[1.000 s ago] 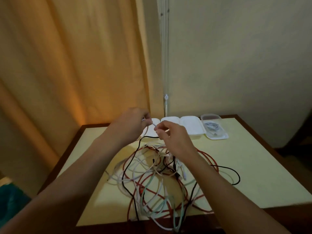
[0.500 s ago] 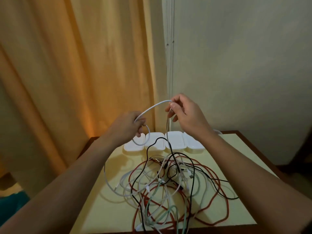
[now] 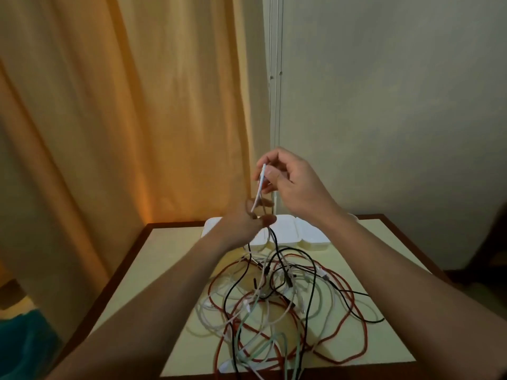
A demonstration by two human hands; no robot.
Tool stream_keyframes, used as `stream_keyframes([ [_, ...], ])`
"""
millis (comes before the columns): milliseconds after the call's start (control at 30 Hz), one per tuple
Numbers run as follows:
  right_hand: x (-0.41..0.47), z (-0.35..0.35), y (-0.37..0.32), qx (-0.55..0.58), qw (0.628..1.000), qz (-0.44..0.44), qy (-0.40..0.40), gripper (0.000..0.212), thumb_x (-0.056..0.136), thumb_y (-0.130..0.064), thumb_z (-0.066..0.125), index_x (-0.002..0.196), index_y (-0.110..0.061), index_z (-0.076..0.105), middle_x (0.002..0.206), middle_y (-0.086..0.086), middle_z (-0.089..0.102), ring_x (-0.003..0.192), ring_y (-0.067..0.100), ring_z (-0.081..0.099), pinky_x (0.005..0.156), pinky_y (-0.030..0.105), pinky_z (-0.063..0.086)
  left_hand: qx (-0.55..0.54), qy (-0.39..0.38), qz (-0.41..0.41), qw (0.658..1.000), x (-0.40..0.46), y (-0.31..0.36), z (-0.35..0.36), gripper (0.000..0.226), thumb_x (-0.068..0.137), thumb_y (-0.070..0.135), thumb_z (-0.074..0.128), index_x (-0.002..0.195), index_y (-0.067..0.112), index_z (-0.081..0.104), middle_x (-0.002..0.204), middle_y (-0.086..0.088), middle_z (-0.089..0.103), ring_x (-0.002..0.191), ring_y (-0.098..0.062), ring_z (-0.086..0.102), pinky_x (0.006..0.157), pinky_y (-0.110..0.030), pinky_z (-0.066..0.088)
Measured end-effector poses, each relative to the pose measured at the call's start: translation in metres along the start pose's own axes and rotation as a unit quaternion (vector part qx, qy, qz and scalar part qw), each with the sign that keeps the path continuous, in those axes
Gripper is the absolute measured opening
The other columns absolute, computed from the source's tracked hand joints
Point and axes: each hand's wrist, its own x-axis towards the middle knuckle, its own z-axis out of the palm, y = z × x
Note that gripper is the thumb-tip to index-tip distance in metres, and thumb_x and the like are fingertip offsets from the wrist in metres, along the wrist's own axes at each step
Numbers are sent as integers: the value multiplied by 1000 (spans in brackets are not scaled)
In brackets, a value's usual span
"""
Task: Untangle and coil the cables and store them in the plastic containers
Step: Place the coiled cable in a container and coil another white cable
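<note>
I held a white cable above the tangled cables on the counter, right hand pinching its top, left hand gripping lower down. Pulling harder likely risked tightening knots or dragging the pile toward the plastic containers.

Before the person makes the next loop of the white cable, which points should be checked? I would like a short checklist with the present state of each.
1. Right hand pinches the white cable: ok.
2. Left hand holds the cable lower down: ok, though blurred.
3. White cable free from the tangled pile: not ok, it runs down into the pile.
4. Plastic containers within reach behind the pile: ok.
5. Containers open: cannot tell.
6. Pile fully on the table: not ok, some cables hang over the near edge.
</note>
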Motion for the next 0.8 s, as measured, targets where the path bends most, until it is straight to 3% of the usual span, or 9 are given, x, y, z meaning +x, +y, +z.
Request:
stream_keyframes([
  [100, -10, 3, 12, 15, 999, 26, 24, 17, 103, -8, 49, 115, -11, 61, 105, 9, 68, 89, 21, 70, 82, 39, 61, 5, 41, 10, 999, 4, -8, 16, 29, 99, 12, 47, 86, 19, 72, 83, 4, 69, 65, -12, 58, 50, -11, 39],
  [200, -29, 12, 43, -37, 987, 99, 122, 32, 104, -21, 49, 136, -20, 52, 131, -3, 61, 108, 12, 63, 95, 38, 55, -17, 82, 5, 996, 11, -16, 13, 37, 104, 15, 42, 79, 19, 68, 63, 2, 54, 55, -17, 47, 50, -22, 37],
  [300, -63, 30, 84, -124, 974, 189, 14, 37, 105, -24, 49, 141, -19, 50, 138, -2, 56, 109, 7, 54, 85, 11, 43, -43, 102, -3, 994, 19, -23, 7, 39, 104, 22, 43, 75, 20, 69, 58, 0, 48, 50, -17, 42, 51, -28, 33],
  [333, -74, 36, 101, -149, 969, 195, -41, 37, 103, -25, 52, 140, -22, 52, 138, -3, 55, 113, 9, 52, 85, 10, 41, -64, 106, -5, 992, 21, -24, 4, 39, 104, 24, 44, 76, 19, 69, 57, 0, 47, 47, -16, 40, 50, -28, 31],
  [433, -95, 44, 140, -239, 945, 198, -98, 35, 96, -28, 63, 132, -29, 61, 132, -1, 59, 124, 19, 51, 102, 33, 45, -111, 128, -4, 985, 23, -21, -9, 39, 105, 23, 43, 75, 17, 68, 53, 2, 44, 46, -15, 36, 50, -28, 29],
  [533, -103, 36, 159, -318, 915, 232, -84, 19, 93, -27, 64, 110, -28, 72, 112, 0, 68, 110, 22, 60, 89, 37, 52, -126, 166, 2, 978, 25, -22, -28, 39, 104, 23, 42, 74, 19, 67, 46, 10, 42, 45, -13, 34, 48, -28, 28],
  [633, -112, 33, 162, -355, 879, 274, -162, 20, 91, -25, 58, 100, -26, 76, 107, 1, 71, 104, 24, 63, 84, 38, 55, -147, 183, 6, 972, 29, -23, -44, 38, 105, 26, 41, 77, 18, 65, 47, 9, 38, 42, -14, 32, 47, -26, 29],
  [700, -109, 35, 161, -339, 887, 271, -156, 26, 92, -24, 55, 110, -25, 74, 115, 0, 70, 111, 24, 62, 88, 36, 54, -179, 185, 6, 966, 30, -20, -50, 37, 106, 25, 40, 79, 14, 64, 49, 6, 35, 40, -11, 30, 44, -24, 29],
  [800, -94, 38, 135, -153, 938, 292, -105, 36, 98, -18, 51, 133, -23, 59, 123, -4, 60, 120, 17, 57, 90, 28, 44, -222, 183, 15, 958, 29, -14, -57, 38, 107, 26, 38, 82, 10, 62, 54, 2, 30, 41, -9, 26, 43, -22, 25],
])
